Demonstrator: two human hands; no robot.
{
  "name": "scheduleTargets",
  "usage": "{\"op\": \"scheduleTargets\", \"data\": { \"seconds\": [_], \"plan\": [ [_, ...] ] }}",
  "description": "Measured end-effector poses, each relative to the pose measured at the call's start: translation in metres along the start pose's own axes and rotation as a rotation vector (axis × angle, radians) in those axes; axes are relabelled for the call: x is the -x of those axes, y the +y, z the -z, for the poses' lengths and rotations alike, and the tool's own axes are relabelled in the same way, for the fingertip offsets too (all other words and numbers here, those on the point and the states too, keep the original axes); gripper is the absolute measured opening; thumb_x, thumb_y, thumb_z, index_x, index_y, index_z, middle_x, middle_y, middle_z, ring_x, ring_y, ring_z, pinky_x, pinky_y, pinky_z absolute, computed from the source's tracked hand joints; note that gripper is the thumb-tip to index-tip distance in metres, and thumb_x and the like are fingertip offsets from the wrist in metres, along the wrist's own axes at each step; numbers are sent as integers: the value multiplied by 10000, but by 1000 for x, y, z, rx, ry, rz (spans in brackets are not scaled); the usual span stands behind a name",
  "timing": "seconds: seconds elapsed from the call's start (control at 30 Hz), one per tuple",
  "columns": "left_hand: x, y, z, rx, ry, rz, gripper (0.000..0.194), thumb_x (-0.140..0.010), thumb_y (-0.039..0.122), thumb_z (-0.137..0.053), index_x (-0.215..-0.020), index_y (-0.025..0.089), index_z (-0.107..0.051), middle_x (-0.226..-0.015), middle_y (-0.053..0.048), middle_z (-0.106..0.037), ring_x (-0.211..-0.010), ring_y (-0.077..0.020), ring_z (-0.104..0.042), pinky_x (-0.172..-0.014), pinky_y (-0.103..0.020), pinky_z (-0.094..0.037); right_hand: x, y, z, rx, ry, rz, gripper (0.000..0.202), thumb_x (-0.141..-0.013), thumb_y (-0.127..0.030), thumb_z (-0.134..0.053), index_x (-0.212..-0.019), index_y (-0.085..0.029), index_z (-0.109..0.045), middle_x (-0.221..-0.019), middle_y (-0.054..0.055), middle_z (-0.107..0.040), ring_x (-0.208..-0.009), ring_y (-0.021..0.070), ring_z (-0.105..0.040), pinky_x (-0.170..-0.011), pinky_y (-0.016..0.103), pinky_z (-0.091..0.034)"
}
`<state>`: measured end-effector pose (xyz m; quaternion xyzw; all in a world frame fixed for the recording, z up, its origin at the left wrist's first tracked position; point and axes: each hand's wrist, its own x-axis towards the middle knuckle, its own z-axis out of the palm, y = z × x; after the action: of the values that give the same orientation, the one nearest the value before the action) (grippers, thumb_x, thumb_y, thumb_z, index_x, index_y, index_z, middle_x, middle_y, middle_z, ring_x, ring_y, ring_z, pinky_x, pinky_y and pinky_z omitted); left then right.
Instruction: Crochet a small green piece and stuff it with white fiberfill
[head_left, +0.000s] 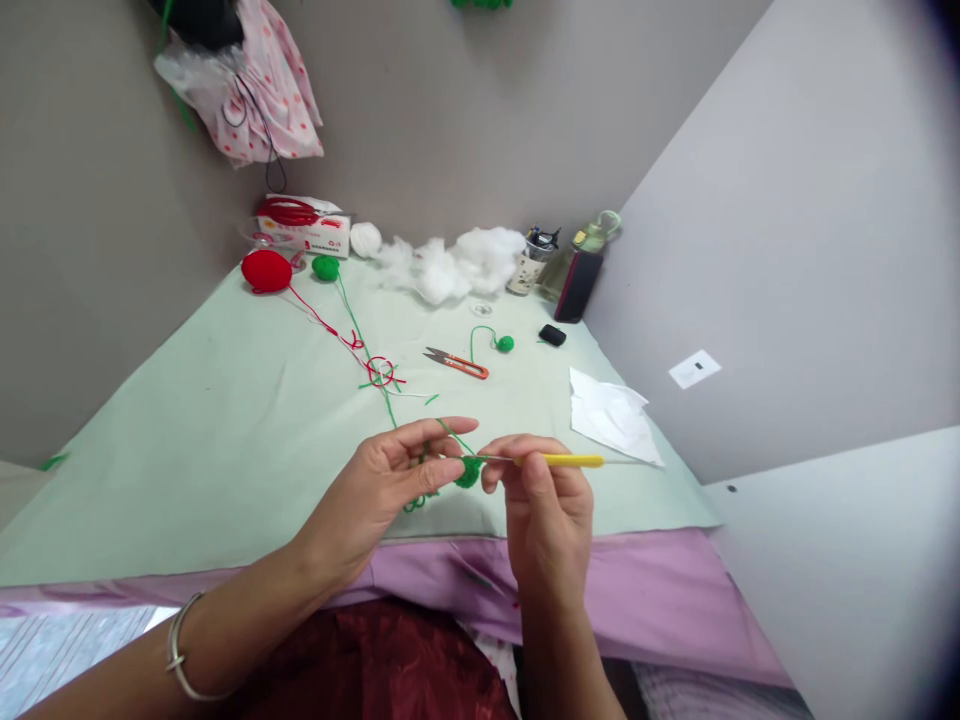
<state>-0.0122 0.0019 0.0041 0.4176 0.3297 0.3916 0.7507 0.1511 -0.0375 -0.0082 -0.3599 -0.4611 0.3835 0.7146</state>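
My left hand pinches a small green crochet piece between thumb and fingers. Green yarn runs over its raised index finger, and loose green loops hang below the hand. In my right hand is a crochet hook with a yellow handle; its metal tip meets the top of the green piece. The working strand leads back across the table to a green yarn ball. Parts of the green piece are hidden behind the left fingers.
Orange thread snips lie ahead of my hands, beside a small green crocheted ball. Farther back are a red yarn ball, white stuffing, a pen cup and a dark phone-like slab. White paper lies at right.
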Motion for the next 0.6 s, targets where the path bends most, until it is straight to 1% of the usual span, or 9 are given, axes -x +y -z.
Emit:
{"op": "scheduleTargets", "data": {
  "seconds": [0.07,0.1,0.23,0.37,0.47,0.53,0.6],
  "plan": [
    [1,2,0,-8,-18,-2,265,-871,363,-829,-1134,330,-833,-867,34,-608,-651,-66,-476,-665,-242,-392,0,-2,1,-8,-16,1,195,-1038,-290,-616,-947,-229,-778,-895,13,-791,-680,92,-698,-652,223,-579],
    [2,3,0,-8,-26,-4,256,-884,367,-815,-1137,331,-832,-862,35,-603,-641,-64,-476,-664,-244,-396,0,-2,1,6,-27,7,205,-1047,-289,-597,-954,-231,-771,-897,13,-791,-682,94,-701,-652,227,-581],
    [4,3,-1,-30,-18,-34,246,-902,364,-793,-1144,334,-827,-856,28,-600,-745,-97,-536,-716,-241,-435,6,-4,4,174,-61,84,234,-1075,-240,-524,-1013,-237,-750,-935,20,-776,-715,112,-701,-686,269,-581],
    [3,1,1,-89,9,-42,305,-869,349,-827,-1174,355,-815,-877,26,-607,-813,-118,-554,-734,-242,-448,12,-9,4,441,-82,286,250,-1059,-139,-492,-1067,-232,-724,-964,31,-761,-820,144,-711,-759,308,-581],
    [4,0,1,-154,36,-88,365,-855,325,-841,-1216,366,-802,-894,24,-626,-870,-137,-575,-820,-268,-461,14,-10,4,612,-161,427,263,-1026,-75,-493,-1115,-220,-693,-991,50,-761,-929,176,-730,-803,328,-599],
    [4,-1,0,-208,73,-147,356,-855,315,-844,-1207,359,-808,-881,25,-638,-899,-147,-579,-894,-285,-451,15,-6,5,739,-206,516,282,-1005,-52,-511,-1159,-210,-688,-1019,67,-759,-946,184,-731,-804,330,-609],
    [4,-1,-2,-204,95,-169,373,-849,319,-854,-1216,358,-804,-873,30,-643,-902,-146,-572,-937,-290,-434,17,1,6,889,-199,661,313,-981,-39,-558,-1206,-200,-705,-1070,92,-748,-971,195,-727,-802,331,-614]
  ]
}}
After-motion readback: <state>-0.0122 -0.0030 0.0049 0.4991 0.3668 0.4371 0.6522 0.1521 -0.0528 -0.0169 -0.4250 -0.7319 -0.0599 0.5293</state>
